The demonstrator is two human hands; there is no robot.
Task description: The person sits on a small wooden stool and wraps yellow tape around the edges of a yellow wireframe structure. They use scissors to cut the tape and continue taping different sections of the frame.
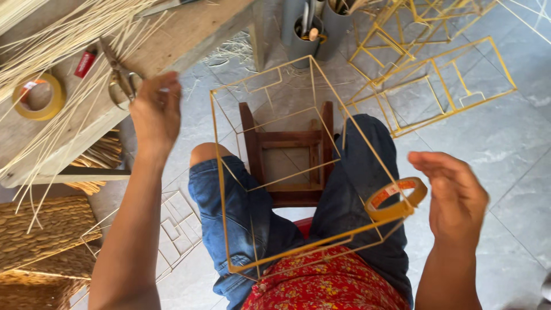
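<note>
A: Centre stage, a yellow wire box frame (275,172), thin rods, square and open-sided, resting tilted across the person's lap over blue denim shorts (229,218).

B: And the right hand (453,198)?

A: Raised at the frame's right corner, fingers loosely curled, open palm turned inward. A roll of tan adhesive tape (397,198) with an orange-and-white inner label sits right at that corner, just beside the fingers. Whether the hand grips it, I cannot tell.

B: The left hand (156,112)?

A: Arm stretched forward, hand hanging limp-wristed at the edge of the worn wooden desk (189,28), fingers bent, holding nothing visible. Metal scissors (119,77) lie just beside it.

B: What else is on the desk?

A: Pale straw-like reeds (63,40) fanned out, a second yellowish tape roll (39,96), a small red tag-like item (85,63). Below the frame, a dark wooden stool (287,155) on grey floor tiles; more yellow wire frames (436,80) behind; woven straw mats (40,229) on the left.
</note>
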